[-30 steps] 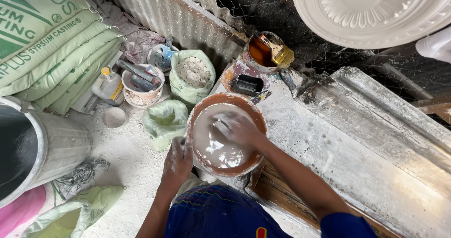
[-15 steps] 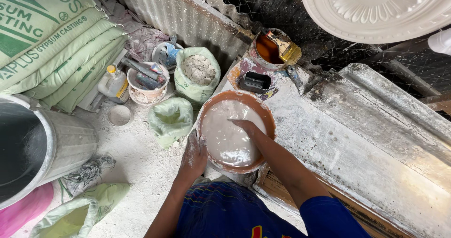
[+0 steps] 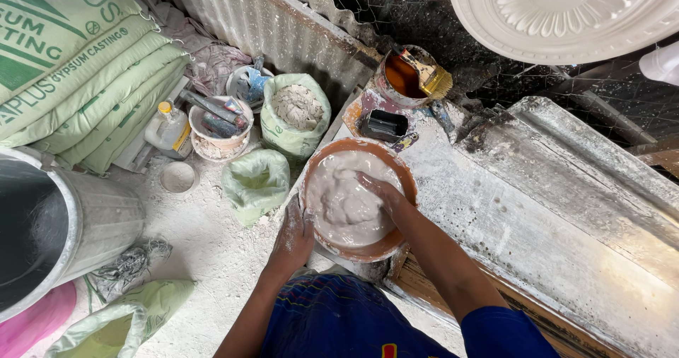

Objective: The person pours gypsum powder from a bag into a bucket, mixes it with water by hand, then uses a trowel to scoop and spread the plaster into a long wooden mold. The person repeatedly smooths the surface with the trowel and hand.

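An orange-brown bowl holds thick pale grey plaster paste and sits at the near edge of a plaster-crusted bench. My right hand is plunged into the paste, fingers partly buried and coated. My left hand, dusted white, grips the bowl's left rim.
Stacked green sacks lie at the left beside a metal drum. Open green bags of powder, a tub of tools, a small bottle, a brush in a tin and a white ceiling rose surround the bowl.
My right hand has slid from the middle of the bowl to its right side, stirring the paste. My left hand has moved up onto the rim. The view has shifted slightly.
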